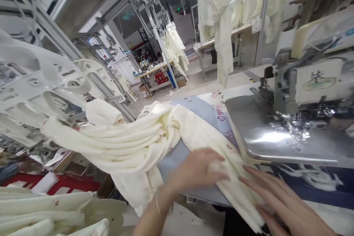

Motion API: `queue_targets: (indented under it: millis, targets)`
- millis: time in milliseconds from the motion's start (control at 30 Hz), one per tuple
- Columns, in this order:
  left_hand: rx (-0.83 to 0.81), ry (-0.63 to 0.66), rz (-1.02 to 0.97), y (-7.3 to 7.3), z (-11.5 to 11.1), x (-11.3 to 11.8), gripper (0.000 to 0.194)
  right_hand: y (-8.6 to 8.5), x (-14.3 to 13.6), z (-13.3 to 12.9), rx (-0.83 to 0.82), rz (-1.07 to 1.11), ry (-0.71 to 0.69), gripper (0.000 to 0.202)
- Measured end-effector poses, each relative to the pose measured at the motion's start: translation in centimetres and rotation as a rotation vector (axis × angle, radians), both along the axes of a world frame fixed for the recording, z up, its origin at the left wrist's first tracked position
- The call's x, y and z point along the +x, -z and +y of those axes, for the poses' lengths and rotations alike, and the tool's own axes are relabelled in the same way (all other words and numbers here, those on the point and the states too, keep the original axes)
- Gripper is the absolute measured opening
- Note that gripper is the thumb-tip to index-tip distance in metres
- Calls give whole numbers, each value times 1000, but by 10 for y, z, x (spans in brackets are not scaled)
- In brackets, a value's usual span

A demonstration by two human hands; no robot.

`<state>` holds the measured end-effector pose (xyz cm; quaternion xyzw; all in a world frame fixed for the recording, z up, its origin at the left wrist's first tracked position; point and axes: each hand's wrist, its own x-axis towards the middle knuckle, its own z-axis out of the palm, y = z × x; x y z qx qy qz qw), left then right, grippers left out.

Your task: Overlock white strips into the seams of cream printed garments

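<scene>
A bundle of cream-coloured garment cloth (132,143) with small reddish marks lies gathered on the blue-grey tabletop, part of it hanging over the left edge. From its knot-like fold a long sleeve-like piece (204,129) runs down to the right toward me. My left hand (197,169), blurred by motion, rests its outstretched fingers on this piece. Across its lower right side lie the extended fingers of my right hand (284,199), touching the cloth near its end. Neither hand appears closed around the fabric.
A sewing machine (309,84) with a shiny metal plate (257,129) stands at the right. White plastic hangers (35,77) hang at the left from a metal rail. More cream garments (215,18) hang behind, and a cream cloth pile (49,210) sits at lower left.
</scene>
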<state>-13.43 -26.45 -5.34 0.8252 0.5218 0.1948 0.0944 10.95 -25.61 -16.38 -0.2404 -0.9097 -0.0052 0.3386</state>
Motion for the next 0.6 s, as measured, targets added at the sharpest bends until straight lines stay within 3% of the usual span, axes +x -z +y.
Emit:
queue_targets:
  millis: [33, 67, 133, 233, 367, 467, 533, 600]
  targets:
    - [-5, -33, -119, 18, -24, 7, 40, -1, 1, 2, 35, -56, -46, 56]
    - [26, -151, -229, 34, -45, 14, 37, -3, 1, 4, 70, -98, -88, 57]
    - [77, -338, -414, 59, -78, 27, 22, -8, -3, 8, 74, -102, -155, 50]
    - [137, -479, -585, 85, -99, 54, 30, -21, -16, 14, -111, 95, -181, 34]
    - [234, -692, -617, 103, -90, 98, 69, -49, -34, 12, -253, 258, -131, 25]
    - [377, -773, -627, 107, -73, 115, 53, -66, -29, 6, -224, 353, -128, 14]
    - [441, -659, -697, 103, -64, 115, 33, -66, -16, 5, -158, 402, -55, 14]
    - [396, -534, -827, 95, -60, 108, 23, -58, 2, 5, -81, 434, 147, 15]
